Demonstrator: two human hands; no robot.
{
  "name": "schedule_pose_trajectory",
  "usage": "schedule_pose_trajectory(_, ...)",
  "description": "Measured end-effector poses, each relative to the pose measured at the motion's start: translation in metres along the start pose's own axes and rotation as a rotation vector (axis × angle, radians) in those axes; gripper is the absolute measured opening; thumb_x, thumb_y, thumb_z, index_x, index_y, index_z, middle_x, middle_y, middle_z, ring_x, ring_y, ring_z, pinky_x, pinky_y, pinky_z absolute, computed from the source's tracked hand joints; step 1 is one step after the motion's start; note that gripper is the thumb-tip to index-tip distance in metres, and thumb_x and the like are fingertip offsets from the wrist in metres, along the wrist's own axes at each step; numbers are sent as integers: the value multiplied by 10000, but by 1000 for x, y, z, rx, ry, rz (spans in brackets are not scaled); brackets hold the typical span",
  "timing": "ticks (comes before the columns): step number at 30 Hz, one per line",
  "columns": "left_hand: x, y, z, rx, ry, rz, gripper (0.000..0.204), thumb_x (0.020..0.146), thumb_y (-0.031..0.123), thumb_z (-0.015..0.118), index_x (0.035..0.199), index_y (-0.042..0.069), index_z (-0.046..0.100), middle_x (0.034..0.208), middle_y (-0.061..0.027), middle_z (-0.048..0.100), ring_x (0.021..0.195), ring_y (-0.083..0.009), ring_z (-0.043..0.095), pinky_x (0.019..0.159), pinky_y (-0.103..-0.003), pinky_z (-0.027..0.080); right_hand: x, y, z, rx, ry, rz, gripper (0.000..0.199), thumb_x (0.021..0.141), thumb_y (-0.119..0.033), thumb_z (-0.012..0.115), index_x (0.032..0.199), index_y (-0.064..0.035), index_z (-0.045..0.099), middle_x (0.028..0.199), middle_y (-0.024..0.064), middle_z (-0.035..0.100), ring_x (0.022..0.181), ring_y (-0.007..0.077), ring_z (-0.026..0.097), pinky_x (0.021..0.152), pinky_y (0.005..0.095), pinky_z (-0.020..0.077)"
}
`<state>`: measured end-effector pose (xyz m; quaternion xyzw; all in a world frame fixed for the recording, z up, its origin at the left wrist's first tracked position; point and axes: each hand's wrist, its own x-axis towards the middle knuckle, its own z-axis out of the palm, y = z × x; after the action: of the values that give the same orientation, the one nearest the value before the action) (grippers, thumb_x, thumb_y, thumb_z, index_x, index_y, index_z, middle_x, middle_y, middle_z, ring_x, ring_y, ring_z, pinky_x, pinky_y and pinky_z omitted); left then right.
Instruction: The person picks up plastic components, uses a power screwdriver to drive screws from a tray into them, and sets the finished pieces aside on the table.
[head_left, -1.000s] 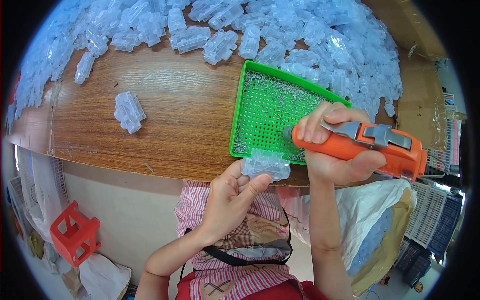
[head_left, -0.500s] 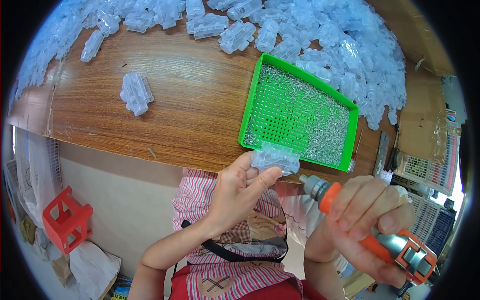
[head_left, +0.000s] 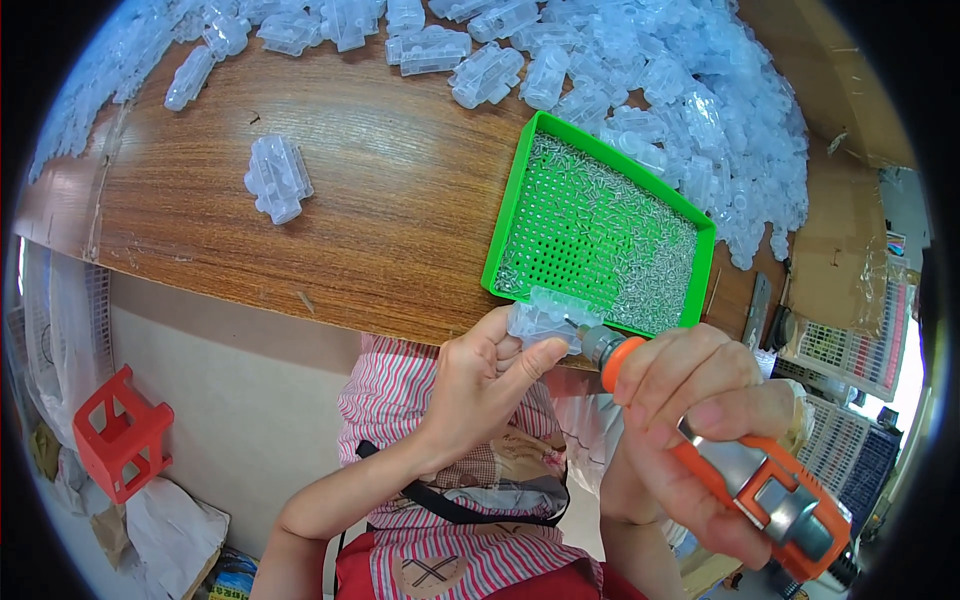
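my left hand (head_left: 475,385) pinches a translucent, knobbly plastic casing (head_left: 543,316) between thumb and curled fingers by the near edge of a green, perforated plastic tray (head_left: 513,205), probably to steady it within reach of the small silver metal screws (head_left: 652,262). my right hand (head_left: 695,430) wraps around an orange-and-silver cylindrical power screwdriver (head_left: 765,490), its nose slanted at the casing.

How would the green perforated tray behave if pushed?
The green perforated tray is likely stiff: its outline looks crisp. It seems unlikely to tip, being shallow and flat on the wood-grain table. Its right side may drag more, as small metal screws lie thicker there.
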<state>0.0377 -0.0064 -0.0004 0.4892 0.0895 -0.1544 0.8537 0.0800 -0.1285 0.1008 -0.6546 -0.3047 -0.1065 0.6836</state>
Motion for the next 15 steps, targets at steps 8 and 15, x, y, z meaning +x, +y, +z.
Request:
schedule_pose_trajectory(8, 0, -2, 5, -10, 29, 26, 278, 870, 115, 635, 1081, -52, 562, 875, -79, 691, 767, -58, 611, 643, -226, 509, 3, 1, 1, -31, -70, -7, 261, 704, -79, 734, 896, -9, 572, 689, 94, 594, 592, 231, 601, 516, 346, 514)
schedule_pose_trajectory(15, 1, 8, 1, 16, -56, -104, 287, 901, 65, 574, 1151, -51, 492, 1045, -93, 631, 920, -112, 603, 817, -250, 499, 11, -3, 13, 92, 185, 76, 353, 770, -296, 720, 872, -9, 542, 645, 96, 535, 570, 210, 544, 516, 352, 483)
